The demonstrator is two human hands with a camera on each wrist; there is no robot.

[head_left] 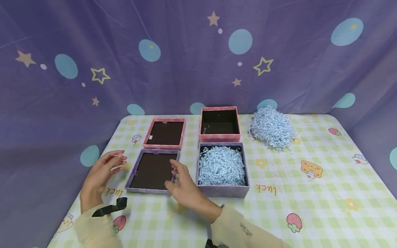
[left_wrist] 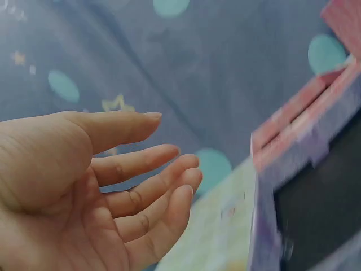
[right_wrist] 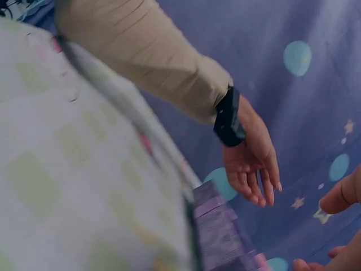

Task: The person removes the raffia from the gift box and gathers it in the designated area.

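A shallow purple-rimmed box lid [head_left: 152, 172] with a dark inside lies on the table, hollow side up. Just left of it is my left hand [head_left: 100, 175], raised with loosely bent fingers and holding nothing; the left wrist view shows its bare palm [left_wrist: 62, 209]. Over the lid's right edge hovers my right hand [head_left: 187, 187], thumb and fingers spread apart; whether it touches the rim cannot be made out. Right of that hand stands a purple box [head_left: 223, 191] filled with pale blue shredded paper [head_left: 221, 167].
Behind the purple lid lies a pink-rimmed lid [head_left: 165, 132]. A pink box [head_left: 219, 137] with a few shreds inside stands behind the purple box. A heap of blue shredded paper [head_left: 272, 127] sits at the back right on the checked tablecloth [head_left: 279, 213]. A purple curtain [head_left: 186, 69] hangs behind.
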